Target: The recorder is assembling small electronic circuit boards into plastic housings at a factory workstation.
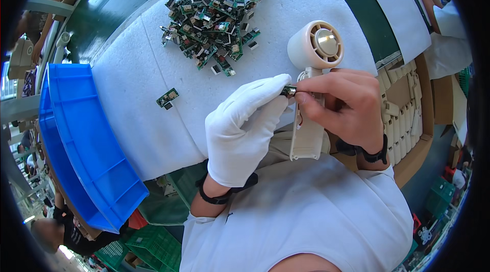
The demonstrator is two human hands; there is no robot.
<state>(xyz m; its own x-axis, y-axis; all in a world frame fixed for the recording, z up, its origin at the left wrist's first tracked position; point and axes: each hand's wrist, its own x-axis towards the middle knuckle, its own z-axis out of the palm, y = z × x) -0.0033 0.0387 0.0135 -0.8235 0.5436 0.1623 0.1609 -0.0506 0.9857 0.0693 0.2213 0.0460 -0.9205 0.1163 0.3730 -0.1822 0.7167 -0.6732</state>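
My left hand (242, 124), in a white glove, pinches a small green circuit board (288, 91) between thumb and fingertips. The bare thumb and forefinger of my right hand (347, 101) meet the board's other end. Under the right hand lies a cream handheld fan (307, 142); its round head (316, 45) points away from me and its handle is opened, with thin wires inside. Whether the right hand's hidden fingers also grip the fan cannot be made out. A single circuit board (167, 98) lies on the white foam sheet, left of my gloved hand.
A large heap of circuit boards (214, 27) covers the far middle of the foam sheet (138, 142). At left stands a blue plastic bin (92, 139). A cardboard box (426, 142) with cream handle shells (403, 124) is at right. Other people sit and stand around the edges.
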